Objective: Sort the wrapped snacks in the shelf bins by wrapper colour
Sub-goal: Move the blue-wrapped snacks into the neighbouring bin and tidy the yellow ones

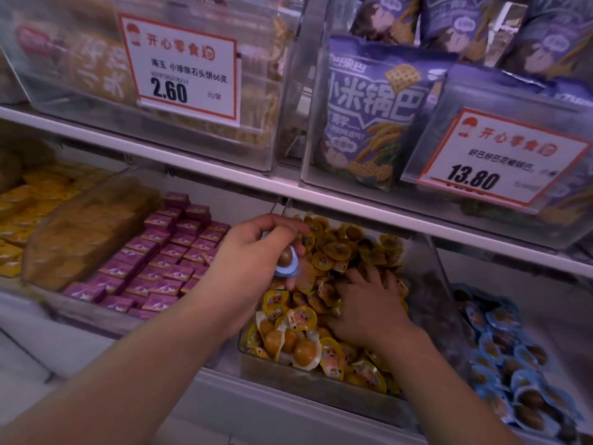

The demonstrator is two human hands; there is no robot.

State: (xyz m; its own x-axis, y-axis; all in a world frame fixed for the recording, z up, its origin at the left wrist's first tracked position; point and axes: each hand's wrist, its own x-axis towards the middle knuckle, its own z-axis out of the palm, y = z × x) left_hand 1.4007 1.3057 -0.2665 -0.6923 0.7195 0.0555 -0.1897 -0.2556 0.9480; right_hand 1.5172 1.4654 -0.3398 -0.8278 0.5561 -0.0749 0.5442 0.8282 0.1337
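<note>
On the left price card [183,69], fixed to the front of a clear upper-shelf bin [96,75], the red heading 开心零食 and the price 2.60 are printed; the smaller product line is only partly legible. On the right price card [500,157], the same heading and 13.80 are shown. On a purple snack bag [373,110], 小米锅巴 is written in large characters.

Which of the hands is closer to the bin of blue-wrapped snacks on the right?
The right hand. It digs in the yellow-wrapped snacks, beside the blue-wrapper bin. The left hand is farther off, holding a blue-wrapped snack over the yellow bin's left side.
</note>
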